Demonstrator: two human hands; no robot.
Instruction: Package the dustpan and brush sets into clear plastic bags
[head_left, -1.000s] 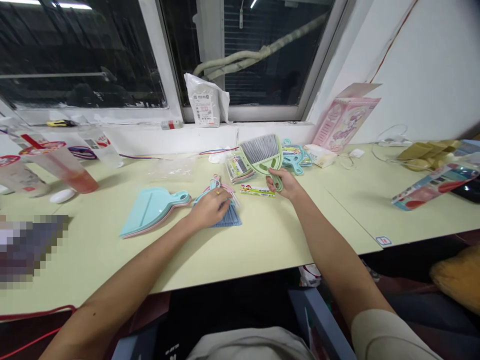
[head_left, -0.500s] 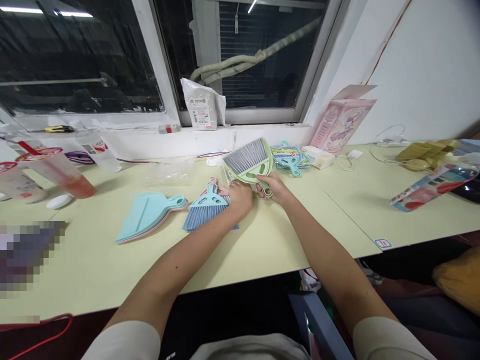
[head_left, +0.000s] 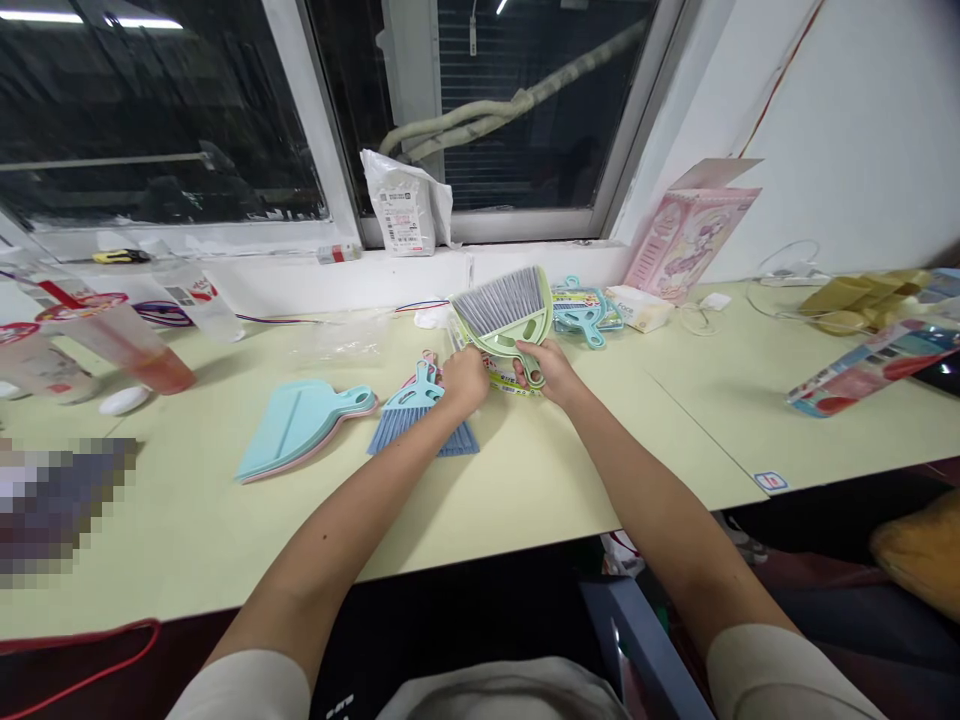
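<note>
Right hand (head_left: 549, 372) closes round the handle of a green brush (head_left: 506, 318), holding it tilted above the table (head_left: 555, 480) with the grey bristles up and away from the body. Gripping it there seems to leave the bristles free and the broad head facing the person.

Left hand (head_left: 465, 382) sits just beside the brush's lower left edge, fingers curled; whether they grip anything cannot be told, since the back of the hand hides them. That placing may steady the brush or something under it. Below the brush, a printed label (head_left: 504, 380) shows, partly covered.

Left of that hand, a blue brush (head_left: 397, 422) lies with its bristles towards the person, the forearm crossing over part of it. Pink parts peep out behind, so another brush is probably stacked with it. Farther left, a blue pan (head_left: 292, 425) rests on a pink pan (head_left: 319, 450), their matching outlines perhaps explaining the neat stack.

Beyond the right hand, a blue set (head_left: 586, 318) lies with its handle towards the person. Clear plastic (head_left: 345, 342) lies flat near the window wall, cups (head_left: 131, 345) stand far left, and a pink box (head_left: 690, 240) stands against the right-hand wall.
</note>
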